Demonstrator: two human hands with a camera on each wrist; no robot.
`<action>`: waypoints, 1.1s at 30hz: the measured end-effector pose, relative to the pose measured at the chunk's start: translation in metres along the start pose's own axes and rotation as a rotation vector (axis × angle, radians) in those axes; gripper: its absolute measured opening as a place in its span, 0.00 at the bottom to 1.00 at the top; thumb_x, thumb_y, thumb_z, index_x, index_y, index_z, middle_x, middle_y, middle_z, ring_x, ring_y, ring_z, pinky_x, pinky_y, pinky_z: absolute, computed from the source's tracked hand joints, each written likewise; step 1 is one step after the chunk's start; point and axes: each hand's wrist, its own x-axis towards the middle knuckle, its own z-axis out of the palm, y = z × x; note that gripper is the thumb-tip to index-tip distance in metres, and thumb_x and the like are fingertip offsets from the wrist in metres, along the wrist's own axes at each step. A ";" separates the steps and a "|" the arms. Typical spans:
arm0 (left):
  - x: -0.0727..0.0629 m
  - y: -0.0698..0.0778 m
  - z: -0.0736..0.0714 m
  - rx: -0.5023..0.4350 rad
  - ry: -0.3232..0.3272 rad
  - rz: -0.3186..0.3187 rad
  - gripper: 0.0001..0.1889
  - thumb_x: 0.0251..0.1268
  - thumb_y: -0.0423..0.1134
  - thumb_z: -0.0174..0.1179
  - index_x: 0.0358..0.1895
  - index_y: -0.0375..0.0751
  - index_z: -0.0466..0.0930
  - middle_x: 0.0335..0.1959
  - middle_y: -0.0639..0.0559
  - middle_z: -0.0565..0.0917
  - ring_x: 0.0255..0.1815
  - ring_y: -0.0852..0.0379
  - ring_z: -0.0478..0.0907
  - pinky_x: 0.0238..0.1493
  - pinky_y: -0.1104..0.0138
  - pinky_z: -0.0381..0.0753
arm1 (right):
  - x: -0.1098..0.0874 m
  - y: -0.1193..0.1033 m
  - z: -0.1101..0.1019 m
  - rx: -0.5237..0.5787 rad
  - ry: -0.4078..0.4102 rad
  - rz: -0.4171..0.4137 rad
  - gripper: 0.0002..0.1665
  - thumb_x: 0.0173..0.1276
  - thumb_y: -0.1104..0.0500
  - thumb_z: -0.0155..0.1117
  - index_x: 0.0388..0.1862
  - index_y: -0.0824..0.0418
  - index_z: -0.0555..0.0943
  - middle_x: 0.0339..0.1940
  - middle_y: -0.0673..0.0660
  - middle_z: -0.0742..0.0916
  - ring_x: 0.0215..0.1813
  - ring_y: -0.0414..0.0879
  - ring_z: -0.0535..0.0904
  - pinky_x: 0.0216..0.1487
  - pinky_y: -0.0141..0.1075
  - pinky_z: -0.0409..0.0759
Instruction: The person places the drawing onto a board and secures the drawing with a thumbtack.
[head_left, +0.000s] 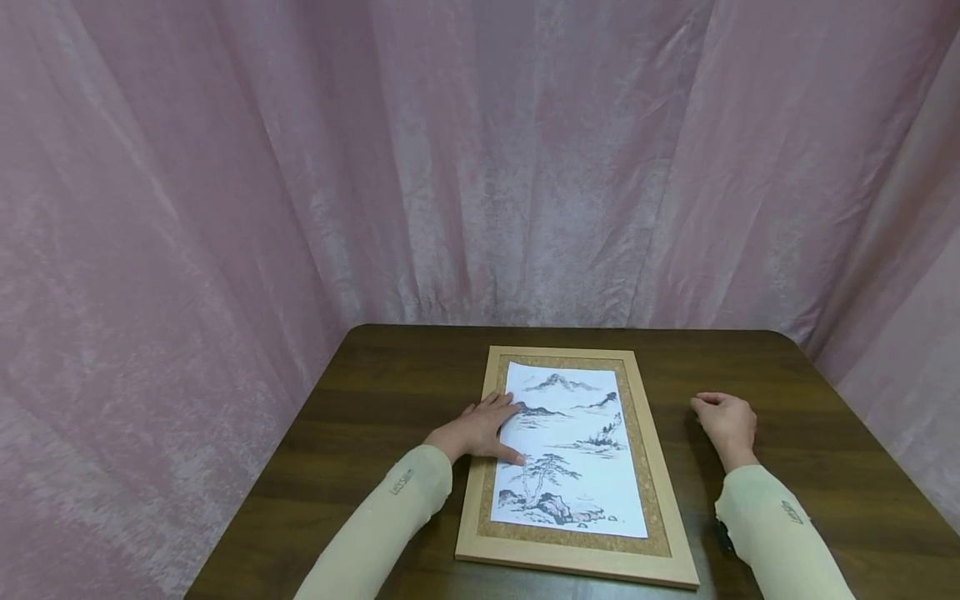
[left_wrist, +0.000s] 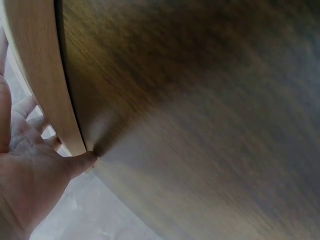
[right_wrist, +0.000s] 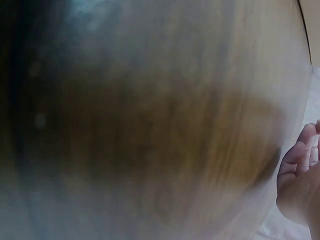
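Observation:
A sheet of white paper (head_left: 581, 433) printed with an ink landscape of mountains, trees and rocks lies on a framed cork board (head_left: 652, 467). My left hand (head_left: 483, 429) reaches over the board's left side, fingers spread, with thumb and fingertips on the paper's left edge. In the left wrist view, that hand (left_wrist: 30, 170) extends across the light wooden frame (left_wrist: 42, 65). To the right of the board, apart from it, my right hand (head_left: 729, 423) is over the table with its fingers curled in. Nothing shows in its grasp in the right wrist view, where the fingers (right_wrist: 295, 160) are partly cut off.
The dark brown wooden table (head_left: 397, 400) carries the board near its middle. Behind it, pink velvet curtains (head_left: 525, 167) hang close to the far edge and along both sides.

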 end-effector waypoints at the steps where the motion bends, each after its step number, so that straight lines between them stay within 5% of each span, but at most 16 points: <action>1: 0.000 0.000 0.000 -0.003 0.000 0.001 0.55 0.52 0.72 0.64 0.80 0.55 0.51 0.82 0.52 0.43 0.81 0.49 0.34 0.74 0.42 0.46 | 0.001 0.000 0.001 -0.001 0.003 -0.004 0.23 0.73 0.52 0.58 0.52 0.71 0.84 0.35 0.62 0.89 0.44 0.62 0.81 0.45 0.53 0.75; 8: 0.000 -0.002 -0.001 -0.013 0.002 0.005 0.55 0.52 0.73 0.64 0.81 0.56 0.51 0.82 0.52 0.43 0.81 0.50 0.33 0.74 0.41 0.45 | 0.002 -0.009 0.006 0.021 -0.010 -0.022 0.21 0.73 0.54 0.59 0.53 0.69 0.84 0.41 0.64 0.89 0.43 0.59 0.84 0.42 0.49 0.78; 17: -0.001 -0.001 -0.001 -0.017 0.010 0.010 0.55 0.51 0.73 0.64 0.80 0.55 0.51 0.82 0.52 0.43 0.81 0.49 0.33 0.74 0.41 0.45 | 0.008 -0.025 0.013 0.041 -0.032 -0.079 0.21 0.73 0.55 0.59 0.54 0.69 0.84 0.38 0.62 0.90 0.43 0.59 0.84 0.48 0.53 0.77; 33: -0.001 -0.001 0.001 -0.023 -0.001 0.008 0.55 0.51 0.74 0.63 0.80 0.56 0.51 0.82 0.53 0.43 0.81 0.49 0.33 0.74 0.41 0.45 | 0.016 -0.046 0.034 0.055 -0.077 -0.100 0.20 0.74 0.53 0.60 0.54 0.66 0.84 0.39 0.61 0.89 0.40 0.53 0.85 0.44 0.48 0.79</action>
